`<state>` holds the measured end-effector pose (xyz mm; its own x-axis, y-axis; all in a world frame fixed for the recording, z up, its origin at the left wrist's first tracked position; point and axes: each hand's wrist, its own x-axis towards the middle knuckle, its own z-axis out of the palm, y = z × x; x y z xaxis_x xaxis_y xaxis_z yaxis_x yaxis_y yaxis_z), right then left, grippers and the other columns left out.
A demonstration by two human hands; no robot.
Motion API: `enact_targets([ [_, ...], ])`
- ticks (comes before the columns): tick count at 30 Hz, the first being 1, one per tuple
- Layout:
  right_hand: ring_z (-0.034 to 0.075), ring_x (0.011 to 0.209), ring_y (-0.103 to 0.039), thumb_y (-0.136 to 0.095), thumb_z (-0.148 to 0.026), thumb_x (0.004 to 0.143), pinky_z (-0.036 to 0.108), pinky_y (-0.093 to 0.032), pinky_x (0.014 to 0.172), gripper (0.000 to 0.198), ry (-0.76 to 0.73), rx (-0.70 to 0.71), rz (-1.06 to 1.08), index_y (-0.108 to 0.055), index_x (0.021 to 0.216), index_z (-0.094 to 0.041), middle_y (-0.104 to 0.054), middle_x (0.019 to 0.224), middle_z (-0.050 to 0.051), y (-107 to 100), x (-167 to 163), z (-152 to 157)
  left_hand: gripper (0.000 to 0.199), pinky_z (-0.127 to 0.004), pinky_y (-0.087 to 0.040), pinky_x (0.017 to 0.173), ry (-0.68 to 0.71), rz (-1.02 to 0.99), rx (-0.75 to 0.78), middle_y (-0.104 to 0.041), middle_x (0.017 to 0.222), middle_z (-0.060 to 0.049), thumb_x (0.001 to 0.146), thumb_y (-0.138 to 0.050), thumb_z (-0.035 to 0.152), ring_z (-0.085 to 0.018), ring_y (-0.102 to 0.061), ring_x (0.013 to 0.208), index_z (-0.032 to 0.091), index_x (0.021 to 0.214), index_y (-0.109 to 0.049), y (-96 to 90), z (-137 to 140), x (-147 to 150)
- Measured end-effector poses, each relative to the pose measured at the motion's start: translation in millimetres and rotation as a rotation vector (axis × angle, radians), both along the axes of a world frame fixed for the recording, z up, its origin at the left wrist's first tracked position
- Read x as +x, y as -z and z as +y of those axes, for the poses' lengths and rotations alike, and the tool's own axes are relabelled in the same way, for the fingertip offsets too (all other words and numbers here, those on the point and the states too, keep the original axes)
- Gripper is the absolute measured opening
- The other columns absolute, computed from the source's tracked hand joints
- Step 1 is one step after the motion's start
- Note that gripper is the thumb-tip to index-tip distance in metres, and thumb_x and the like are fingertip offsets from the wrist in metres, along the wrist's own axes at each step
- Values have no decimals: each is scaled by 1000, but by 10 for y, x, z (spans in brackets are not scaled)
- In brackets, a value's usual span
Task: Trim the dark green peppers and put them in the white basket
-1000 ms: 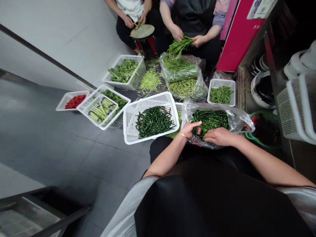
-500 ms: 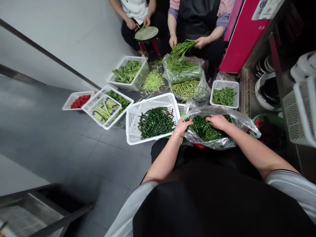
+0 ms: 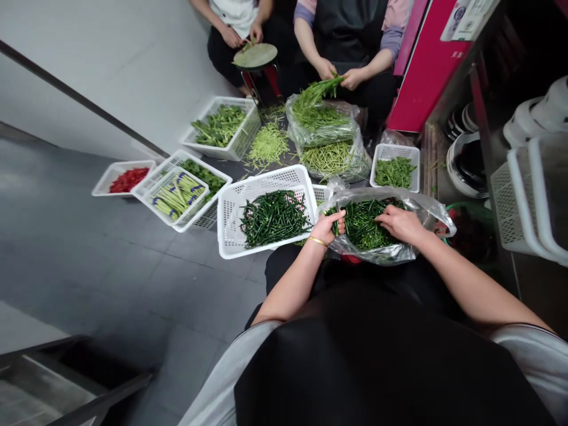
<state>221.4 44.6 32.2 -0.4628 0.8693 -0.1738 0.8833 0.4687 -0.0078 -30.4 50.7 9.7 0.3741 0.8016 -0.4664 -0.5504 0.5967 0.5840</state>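
Note:
Long dark green chili peppers [image 3: 368,228] fill an open clear plastic bag [image 3: 426,207] in front of my lap. My left hand [image 3: 327,226], with a gold bangle at its wrist, is closed around a small bunch of these chilies over the bag's left edge. On the bag's right side, my right hand [image 3: 402,225] has its thumb and fingers pinched together at the chilies; exactly what they grip is partly hidden. Left of the bag stands a white perforated basket [image 3: 226,228] with a heap of the same chilies [image 3: 275,219] in it.
Two people sit opposite, handling greens; a round stool [image 3: 255,56] stands between them. Bagged green stems [image 3: 328,157] lie ahead. White baskets hold leafy greens [image 3: 220,125], bundled stalks [image 3: 177,195] and red peppers [image 3: 128,179]. Metal shelving [image 3: 479,112] borders the right.
My right hand has shifted slightly right, its fingers lifting a little from the chilies. My left hand has closed more fully around its bunch. The co-worker's hands opposite have come together on the greens.

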Motion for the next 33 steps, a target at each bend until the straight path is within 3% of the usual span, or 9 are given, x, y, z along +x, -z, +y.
enact_targets([
  [6, 21, 92, -60, -50, -28, 92, 28, -44, 67, 29, -76, -75, 2, -73, 109, -27, -60, 105, 10, 155, -18, 117, 42, -18, -22, 38, 89, 125, 37, -43, 51, 7, 56, -86, 29, -3, -37, 40, 15, 67, -48, 15, -115, 78],
  [11, 18, 79, -63, -50, -44, 93, 31, -50, 73, 36, 90, -67, 624, -74, 108, -23, -67, 93, 8, -41, 72, -11, 42, -21, -30, 42, 25, 227, 165, -47, 49, 7, 55, -86, 35, -5, -40, 41, 13, 80, -60, -7, -187, 202],
  [14, 16, 61, -61, -50, -53, 91, 30, -52, 62, 44, 208, -308, 993, -73, 107, -19, -67, 74, 4, -96, -125, -242, 44, -23, -33, 45, 188, 286, 320, -52, 50, 5, 54, -87, 36, -7, -44, 43, 12, 83, -65, -30, -257, 317],
  [16, 15, 57, -59, -52, -55, 90, 30, -51, 58, 44, 250, -337, 1090, -74, 102, -20, -67, 71, 3, -69, -259, -374, 39, -23, -32, 44, 325, 293, 346, -52, 48, 4, 53, -87, 36, -7, -44, 42, 12, 73, -64, -13, -323, 388],
  [19, 18, 72, -62, -53, -50, 90, 33, -53, 70, 36, 234, -49, 994, -76, 96, -23, -69, 84, 6, 12, -296, -434, 37, -23, -28, 42, 383, 279, 223, -49, 44, 4, 55, -85, 38, -7, -40, 39, 12, 61, -60, 54, -401, 435],
  [22, 20, 87, -62, -47, -41, 95, 33, -50, 78, 34, 234, 173, 675, -74, 107, -25, -66, 96, 9, 91, -162, -318, 33, -22, -29, 42, 374, 234, 54, -48, 45, 3, 58, -83, 35, -6, -40, 40, 11, 62, -62, 101, -380, 372],
  [25, 21, 91, -61, -45, -33, 95, 30, -47, 70, 34, 145, 74, 236, -70, 117, -28, -62, 107, 10, 157, -60, -130, 23, -20, -34, 46, 298, 140, 13, -55, 54, 0, 63, -78, 29, -7, -47, 49, 10, 69, -65, 85, -258, 224],
  [28, 23, 94, -60, -44, -31, 95, 28, -43, 66, 31, -22, -53, -42, -73, 106, -25, -60, 107, 11, 176, -73, 32, 19, -19, -36, 47, 198, 87, 41, -66, 68, -5, 66, -74, 23, -8, -52, 57, 10, 78, -67, 39, -137, 85],
  [33, 20, 90, -61, -44, -33, 95, 28, -42, 67, 31, -1, -32, 63, -72, 98, -22, -62, 107, 10, 39, -74, 123, 27, -20, -35, 47, 141, 202, -22, -61, 60, -3, 60, -82, 19, -8, -51, 51, 7, 80, -68, 47, -133, 103],
])
